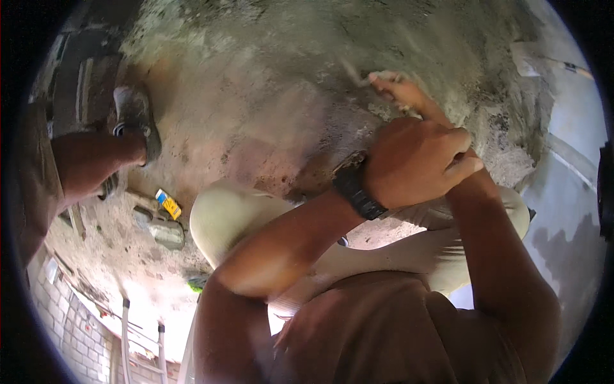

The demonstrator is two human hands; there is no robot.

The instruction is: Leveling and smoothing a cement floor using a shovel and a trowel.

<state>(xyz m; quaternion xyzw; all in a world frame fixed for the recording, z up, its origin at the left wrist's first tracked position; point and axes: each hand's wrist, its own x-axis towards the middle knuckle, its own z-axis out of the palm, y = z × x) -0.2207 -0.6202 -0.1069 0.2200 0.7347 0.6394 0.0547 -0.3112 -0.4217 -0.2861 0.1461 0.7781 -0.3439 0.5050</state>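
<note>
My right hand reaches out low over the rough grey cement surface, its fingers closed around a tool. A thin, pale bent shank sticks out past the fingers; motion smears it, and the rest of the tool cannot be made out. My left hand is nearer to me, crossing over my right forearm with its fingers curled in. What it holds, if anything, is hidden. A dark wristwatch is strapped on my left wrist.
Another person's leg and shoe stand at the left. A yellow and blue packet lies near a stone block. At the right, a flat-bladed tool lies by a pale surface. Metal rails rise at lower left.
</note>
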